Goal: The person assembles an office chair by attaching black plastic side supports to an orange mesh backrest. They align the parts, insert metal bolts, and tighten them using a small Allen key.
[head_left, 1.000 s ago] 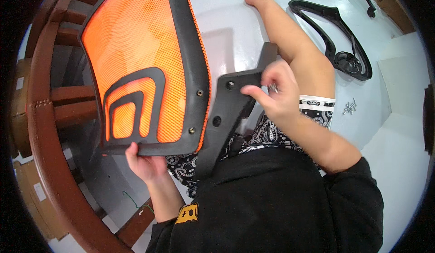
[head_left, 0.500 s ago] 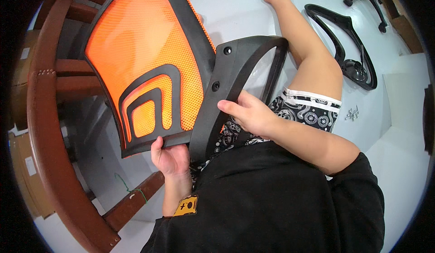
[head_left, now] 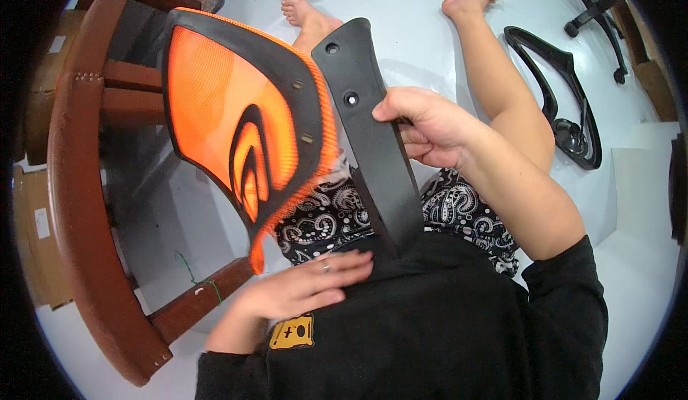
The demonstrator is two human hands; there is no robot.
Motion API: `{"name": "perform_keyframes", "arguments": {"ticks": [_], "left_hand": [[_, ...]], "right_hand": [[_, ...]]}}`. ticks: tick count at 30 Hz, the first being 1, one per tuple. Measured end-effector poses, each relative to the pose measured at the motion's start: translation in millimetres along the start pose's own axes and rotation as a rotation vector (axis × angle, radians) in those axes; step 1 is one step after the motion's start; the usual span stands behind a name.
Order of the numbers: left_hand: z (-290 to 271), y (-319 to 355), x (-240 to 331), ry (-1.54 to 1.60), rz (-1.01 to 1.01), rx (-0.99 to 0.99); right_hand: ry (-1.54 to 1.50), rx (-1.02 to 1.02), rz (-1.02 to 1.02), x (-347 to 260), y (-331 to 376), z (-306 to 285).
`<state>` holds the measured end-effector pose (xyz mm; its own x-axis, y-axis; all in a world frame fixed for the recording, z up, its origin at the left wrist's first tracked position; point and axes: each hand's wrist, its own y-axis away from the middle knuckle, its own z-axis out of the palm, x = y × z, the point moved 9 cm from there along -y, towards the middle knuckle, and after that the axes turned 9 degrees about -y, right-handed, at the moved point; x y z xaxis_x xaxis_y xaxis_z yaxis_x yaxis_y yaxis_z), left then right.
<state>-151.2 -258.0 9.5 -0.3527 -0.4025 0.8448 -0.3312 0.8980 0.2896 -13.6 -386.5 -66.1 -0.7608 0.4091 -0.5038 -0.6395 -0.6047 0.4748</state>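
Observation:
My right hand is closed around the edge of a black plastic chair armrest, its thumb on the upper face. The armrest stands tilted above my lap, two screw holes showing near its far end and its near end against my black shirt. To its left, an orange mesh chair backrest leans over my leg, turned so that two slots in its black side frame face up. My left hand lies in front of my belly with its fingers stretched out, below the backrest's lower corner and holding nothing.
A second black armrest lies on the floor to the right of my leg. Beyond it is a black wheeled chair base. A brown wooden frame curves along the left, with cardboard boxes behind it.
My left hand has let go of the backrest and dropped nearer my belly. The backrest has turned onto a slant. My right hand has swung the armrest more upright, apart from the backrest.

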Motion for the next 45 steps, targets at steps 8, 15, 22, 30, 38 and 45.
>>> {"name": "perform_keyframes", "arguments": {"ticks": [8,15,22,30,38,45], "left_hand": [[-182.3,25.7,-99.0,0.475,-0.465,1.093],[-121.7,-5.6,-103.3,-1.000,-0.217,0.265],[-78.9,-71.0,-72.1,-1.249,0.244,0.284],[-108.3,-108.4,-44.3,-0.846,0.267,0.120],[-75.7,-148.6,-17.5,-0.795,0.259,0.250],[-119.2,-106.4,-8.7,-0.218,0.570,0.406]], "right_hand": [[0.258,0.094,-0.047,20.5,9.6,-17.4],[0.056,0.050,-0.029,14.7,38.1,-48.7],[0.054,0.085,-0.135,6.9,50.5,-52.3],[0.139,0.110,-0.193,-0.1,62.9,-55.5],[0.173,0.151,-0.261,-35.4,71.0,-45.4],[-0.131,0.008,-0.255,-20.2,44.8,-25.3]]}}
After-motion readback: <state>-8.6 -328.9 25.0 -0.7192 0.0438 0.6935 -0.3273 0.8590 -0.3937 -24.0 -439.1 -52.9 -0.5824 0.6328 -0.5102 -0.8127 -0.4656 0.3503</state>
